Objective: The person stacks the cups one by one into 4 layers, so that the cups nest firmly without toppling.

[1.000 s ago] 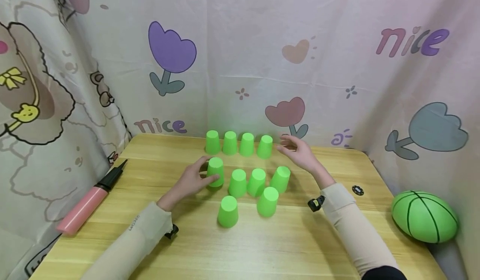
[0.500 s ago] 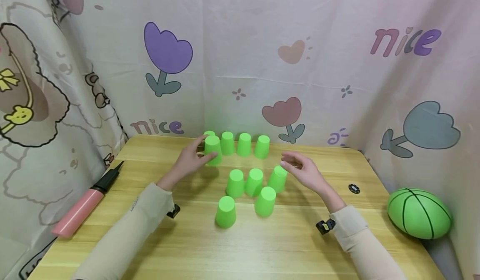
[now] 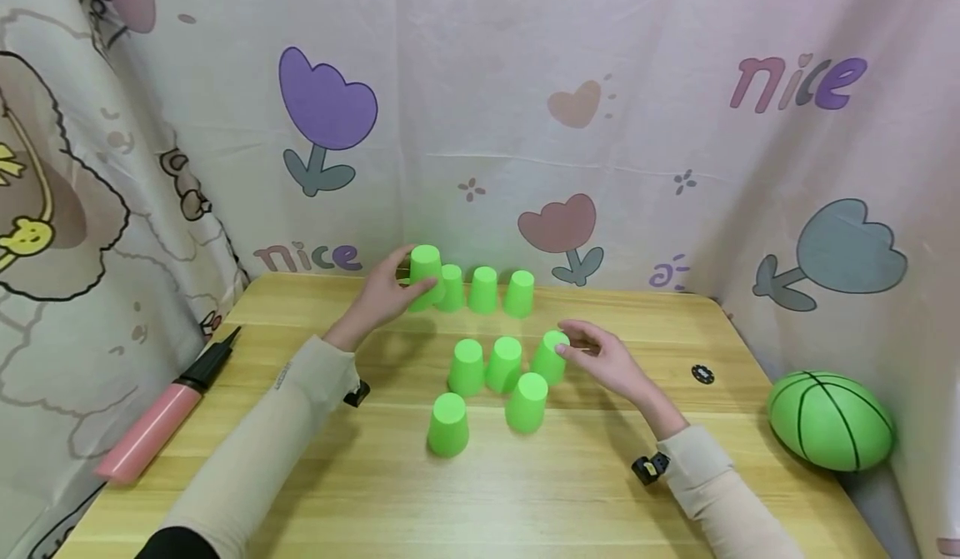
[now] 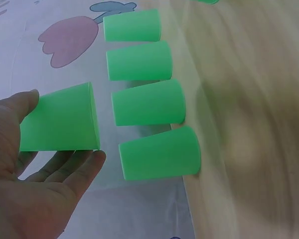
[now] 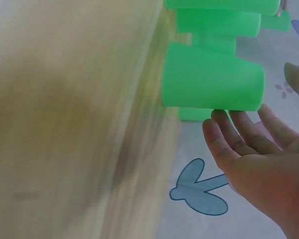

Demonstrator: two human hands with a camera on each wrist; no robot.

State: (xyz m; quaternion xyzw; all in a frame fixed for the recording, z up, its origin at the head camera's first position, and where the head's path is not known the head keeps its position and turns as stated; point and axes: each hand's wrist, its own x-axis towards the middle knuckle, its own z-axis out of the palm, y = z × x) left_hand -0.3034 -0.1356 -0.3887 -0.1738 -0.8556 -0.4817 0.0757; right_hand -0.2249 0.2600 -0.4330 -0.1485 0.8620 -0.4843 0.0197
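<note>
Bright, diffuse light fills the head view, with a pinkish cast on the upper right of the curtain (image 3: 660, 34) and soft-edged shadows beside the sleeves (image 3: 255, 442). A pale sheen lies on the near middle of the table (image 3: 487, 492). The cups (image 3: 504, 367) look almost luminous (a faint green tinge even reaches the curtain behind them), their sides only lightly shaded. Toward the right edge the ball (image 3: 831, 420) looks stretched sideways. Both wrist views are dimmer and greyer, softer in detail; hazy dark shadows blot the table, its grain blurred into streaks.
</note>
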